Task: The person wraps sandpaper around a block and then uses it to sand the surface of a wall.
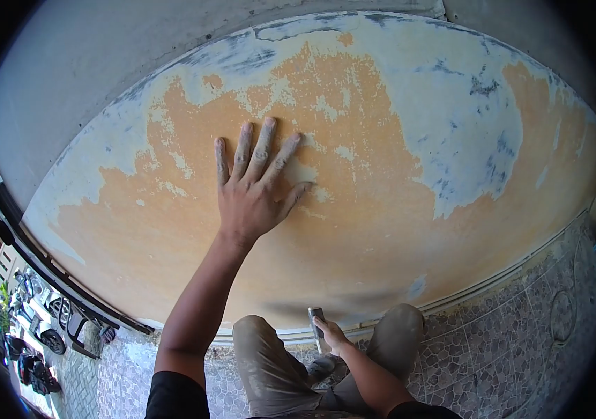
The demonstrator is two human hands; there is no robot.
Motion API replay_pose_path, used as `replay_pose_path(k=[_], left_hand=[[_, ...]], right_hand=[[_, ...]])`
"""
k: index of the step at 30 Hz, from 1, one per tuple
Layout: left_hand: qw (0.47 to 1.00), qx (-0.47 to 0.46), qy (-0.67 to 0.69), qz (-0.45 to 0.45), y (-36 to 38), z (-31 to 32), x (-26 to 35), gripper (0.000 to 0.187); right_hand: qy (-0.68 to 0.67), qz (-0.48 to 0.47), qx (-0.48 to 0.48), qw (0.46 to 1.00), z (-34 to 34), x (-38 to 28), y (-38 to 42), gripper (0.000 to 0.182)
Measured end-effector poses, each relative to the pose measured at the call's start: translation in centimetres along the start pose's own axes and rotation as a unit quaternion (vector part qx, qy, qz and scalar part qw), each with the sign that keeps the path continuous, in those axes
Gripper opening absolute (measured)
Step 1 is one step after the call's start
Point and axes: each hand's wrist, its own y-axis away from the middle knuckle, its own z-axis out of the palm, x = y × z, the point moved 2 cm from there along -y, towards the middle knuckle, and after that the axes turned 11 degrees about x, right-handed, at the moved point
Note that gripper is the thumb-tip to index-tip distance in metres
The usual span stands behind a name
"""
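My left hand point(252, 188) lies on the wall point(361, 237) with its fingers spread, dusty with pale powder. Around it the orange paint is patchy, and ragged areas of pale, whitish-blue surface point(451, 140) show above and to the right. Lower down, between my knees, my right hand point(333, 336) is closed round a narrow, flat grey object point(317, 327). Its exact kind is not clear. That object is held close to the foot of the wall, apart from my left hand.
My bent knees point(263, 349) are close to the wall's base. Patterned stone-look tiles point(458, 363) cover the floor. A thin pipe or cable point(514, 269) runs along the wall's foot. Parked motorbikes point(36, 321) stand beyond a dark rail point(68, 286) at left.
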Motion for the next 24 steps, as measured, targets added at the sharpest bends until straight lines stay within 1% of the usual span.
replay_pose_path(k=[2, 3, 4, 6, 7, 8, 10, 12, 13, 14, 16, 17, 18, 19, 20, 22, 23, 24], left_hand=[[0.999, 0.033, -0.018, -0.039, -3.1, -0.7, -2.3, 0.088], [0.997, 0.049, -0.029, -0.051, -4.7, -1.0, -3.6, 0.092], [0.995, 0.084, -0.027, -0.056, -6.2, -1.2, -5.0, 0.093], [0.987, 0.143, -0.043, -0.063, -8.6, -1.8, -7.9, 0.094], [0.986, 0.143, -0.039, -0.071, -9.3, -1.8, -9.4, 0.094], [0.984, 0.148, -0.058, -0.084, -9.7, -1.7, -10.8, 0.093], [0.98, 0.15, -0.074, -0.107, -9.8, -2.3, -11.7, 0.092], [0.985, 0.111, -0.05, -0.125, -9.7, -2.6, -11.8, 0.09], [0.976, 0.193, -0.047, -0.084, -9.8, -2.4, -11.6, 0.074], [0.976, 0.192, -0.044, -0.095, -9.6, -2.1, -11.7, 0.074], [0.973, 0.21, -0.047, -0.082, -9.5, -1.9, -11.8, 0.073], [0.973, 0.209, -0.021, -0.093, -9.6, -2.2, -11.4, 0.068], [0.971, 0.212, -0.017, -0.104, -9.9, -2.5, -11.0, 0.068], [0.967, 0.233, -0.007, -0.104, -10.2, -2.9, -10.6, 0.062], [0.961, 0.255, 0.001, -0.105, -10.4, -3.0, -10.5, 0.055], [0.956, 0.269, -0.007, -0.114, -10.2, -2.7, -10.9, 0.058], [0.952, 0.282, 0.009, -0.117, -10.2, -2.5, -10.9, 0.058], [0.948, 0.294, 0.024, -0.118, -10.2, -2.4, -10.9, 0.057]], right_hand=[[0.026, -0.023, 0.002, 0.999, -0.2, 0.2, 0.3, 0.042], [0.024, -0.062, 0.015, 0.998, -0.1, 0.4, 0.3, 0.038], [0.024, -0.06, 0.019, 0.998, 0.0, 0.4, 0.8, 0.038], [0.026, -0.091, 0.038, 0.995, 0.6, -1.7, 2.8, 0.034], [0.027, -0.131, 0.036, 0.99, 1.2, -3.3, 3.9, 0.032], [0.033, -0.129, 0.042, 0.99, 1.8, -5.3, 4.8, 0.032], [0.039, -0.249, 0.051, 0.966, 3.5, -11.4, 6.8, 0.028], [-0.022, -0.33, 0.046, 0.943, 5.9, -18.8, 9.1, 0.037], [-0.034, -0.416, 0.079, 0.905, 7.4, -22.5, 10.0, 0.045], [-0.044, -0.499, 0.11, 0.859, 8.6, -25.7, 10.8, 0.054], [-0.035, -0.557, 0.099, 0.824, 9.8, -30.3, 11.7, 0.066], [-0.024, -0.557, 0.102, 0.824, 10.4, -31.8, 11.6, 0.066], [-0.002, -0.604, 0.136, 0.786, 11.1, -33.2, 11.6, 0.065], [0.02, -0.648, 0.168, 0.743, 11.6, -34.0, 11.6, 0.064], [0.033, -0.651, 0.169, 0.74, 11.8, -34.2, 11.4, 0.064], [0.09, -0.678, 0.205, 0.701, 12.0, -34.2, 10.4, 0.063], [0.117, -0.711, 0.245, 0.649, 11.9, -34.1, 9.3, 0.059], [0.127, -0.711, 0.243, 0.647, 11.7, -33.9, 8.4, 0.059]])
